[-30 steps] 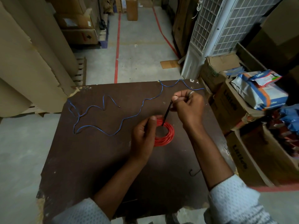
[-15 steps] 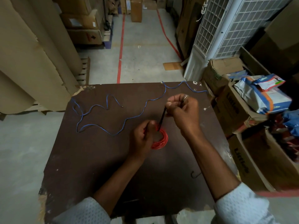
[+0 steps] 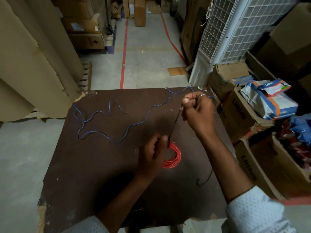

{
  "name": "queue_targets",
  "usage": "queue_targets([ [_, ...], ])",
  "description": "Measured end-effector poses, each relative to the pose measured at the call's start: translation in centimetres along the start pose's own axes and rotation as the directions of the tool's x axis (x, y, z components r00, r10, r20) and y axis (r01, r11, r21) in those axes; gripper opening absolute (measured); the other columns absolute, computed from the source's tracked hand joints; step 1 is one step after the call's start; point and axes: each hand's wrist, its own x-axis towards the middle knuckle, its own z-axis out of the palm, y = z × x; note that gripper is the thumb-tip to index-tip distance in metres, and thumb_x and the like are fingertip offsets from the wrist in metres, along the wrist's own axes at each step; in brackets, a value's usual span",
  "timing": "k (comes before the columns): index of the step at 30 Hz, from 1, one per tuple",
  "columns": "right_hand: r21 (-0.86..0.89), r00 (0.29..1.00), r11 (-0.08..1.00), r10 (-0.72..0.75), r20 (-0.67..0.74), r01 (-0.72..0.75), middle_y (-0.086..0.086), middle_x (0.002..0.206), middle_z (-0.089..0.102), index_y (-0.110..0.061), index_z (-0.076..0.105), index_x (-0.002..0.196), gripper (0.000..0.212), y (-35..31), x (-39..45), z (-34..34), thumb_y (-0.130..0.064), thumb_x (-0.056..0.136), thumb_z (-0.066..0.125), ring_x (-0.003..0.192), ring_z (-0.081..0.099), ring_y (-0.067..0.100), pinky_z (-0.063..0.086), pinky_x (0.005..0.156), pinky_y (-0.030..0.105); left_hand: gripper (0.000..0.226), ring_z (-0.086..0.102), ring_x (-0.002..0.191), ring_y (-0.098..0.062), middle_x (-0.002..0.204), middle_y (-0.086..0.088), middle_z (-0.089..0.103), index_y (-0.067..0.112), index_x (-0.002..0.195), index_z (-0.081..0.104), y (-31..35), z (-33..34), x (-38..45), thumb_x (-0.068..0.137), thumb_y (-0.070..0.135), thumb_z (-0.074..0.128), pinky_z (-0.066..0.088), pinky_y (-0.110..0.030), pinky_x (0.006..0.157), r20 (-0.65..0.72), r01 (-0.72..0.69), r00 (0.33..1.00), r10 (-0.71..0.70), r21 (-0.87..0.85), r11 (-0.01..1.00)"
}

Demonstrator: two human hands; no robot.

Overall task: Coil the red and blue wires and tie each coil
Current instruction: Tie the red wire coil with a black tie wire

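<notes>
The red wire (image 3: 173, 157) lies wound in a small flat coil on the board, a black tie (image 3: 175, 122) rising taut from its 11 o'clock edge; the blue wire (image 3: 117, 125) sprawls uncoiled toward 10 and 12 o'clock, well apart.

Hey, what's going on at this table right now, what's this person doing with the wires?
A person is tying up a coiled red wire on a dark brown board table. The left hand pins the coil at its top edge, while the right hand pulls a thin black tie strip up and taut from it. The long blue wire lies loose and uncoiled across the far side of the table. A second black tie lies near the right forearm.
</notes>
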Motion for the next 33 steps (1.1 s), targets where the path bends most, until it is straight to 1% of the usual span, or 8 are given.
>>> queue_targets([
  [5,0.120,0.992,0.990,0.088,-0.094,-0.076,0.006,0.056,0.061,0.004,0.063,0.090,0.009,0.6,1.8,0.4,-0.002,0.090,0.055,0.040,0.054,0.009,0.049,0.049,0.029,0.031,0.062,0.078,0.001,0.080,0.014,0.068,0.019,0.095,0.068,0.9,0.5,0.4,0.096,0.044,0.050,0.049,-0.021,0.071,0.025,0.026,0.999,-0.024,-0.076,0.997],
  [8,0.148,0.985,0.980,0.147,-0.087,-0.133,0.007,0.057,0.061,0.005,0.063,0.091,0.008,0.9,1.8,1.0,0.003,0.091,0.055,0.039,0.053,0.009,0.046,0.047,0.025,0.033,0.065,0.075,-0.011,0.078,0.005,0.069,0.017,0.092,0.068,0.7,0.5,0.4,0.095,0.045,0.051,0.052,-0.030,0.069,0.064,0.030,0.998,-0.026,-0.067,0.997],
  [15,0.213,0.958,0.941,0.231,0.171,-0.265,0.001,0.072,0.063,-0.011,0.052,0.108,0.022,1.1,-1.8,0.7,0.005,0.093,0.057,0.056,0.057,0.006,0.046,0.050,0.017,0.024,0.051,0.062,0.004,0.063,0.014,0.056,0.028,0.073,0.056,-0.4,0.4,-0.2,0.096,0.034,0.056,0.042,-0.022,0.060,0.050,0.088,0.995,-0.089,0.008,0.996],
  [19,0.221,0.932,0.931,0.225,0.283,-0.291,0.016,0.071,0.055,-0.004,0.060,0.119,0.027,1.2,-3.7,0.4,-0.001,0.093,0.065,0.074,0.051,0.021,0.044,0.058,0.022,0.033,0.059,0.064,-0.011,0.067,-0.001,0.062,0.016,0.078,0.061,-1.2,0.3,0.3,0.094,0.043,0.053,0.048,-0.036,0.063,0.023,0.088,0.996,-0.088,0.035,0.996],
  [22,0.134,0.939,0.961,0.196,0.282,-0.240,0.043,0.098,0.062,0.005,0.069,0.096,0.009,1.6,-4.2,0.3,-0.003,0.093,0.066,0.074,0.057,0.032,0.048,0.057,0.023,0.040,0.057,0.064,-0.007,0.067,-0.003,0.062,0.013,0.079,0.061,-1.2,0.2,0.7,0.093,0.049,0.049,0.046,-0.038,0.063,0.017,0.051,0.998,-0.052,0.055,0.997],
  [25,-0.018,0.985,0.997,0.080,0.155,-0.078,0.023,0.079,0.073,-0.001,0.074,0.085,0.016,3.6,-4.0,0.5,-0.014,0.092,0.069,0.063,0.064,0.026,0.055,0.063,0.039,0.037,0.055,0.065,-0.003,0.067,0.001,0.061,0.016,0.079,0.060,-1.0,0.4,0.7,0.094,0.048,0.049,0.046,-0.033,0.062,0.028,0.033,0.999,-0.034,0.045,0.998],
  [29,-0.292,0.973,0.930,-0.194,0.127,0.224,-0.005,0.070,0.073,-0.013,0.078,0.084,0.014,5.1,-4.0,1.0,-0.007,0.088,0.067,0.063,0.061,0.003,0.046,0.061,0.020,0.028,0.046,0.060,0.001,0.062,0.013,0.052,0.026,0.073,0.051,-0.6,1.8,-0.6,0.097,0.040,0.050,0.037,-0.020,0.057,0.018,0.058,0.998,-0.059,0.017,0.998],
  [33,-0.359,0.972,0.923,-0.054,0.228,0.136,0.003,0.076,0.076,-0.012,0.077,0.083,0.016,8.1,-4.9,1.9,-0.011,0.085,0.061,0.072,0.069,0.010,0.056,0.069,0.029,0.029,0.045,0.057,0.002,0.061,0.014,0.052,0.027,0.069,0.046,-1.9,2.1,-1.7,0.096,0.035,0.048,0.034,-0.016,0.057,0.003,0.098,0.995,-0.098,0.049,0.994],
])
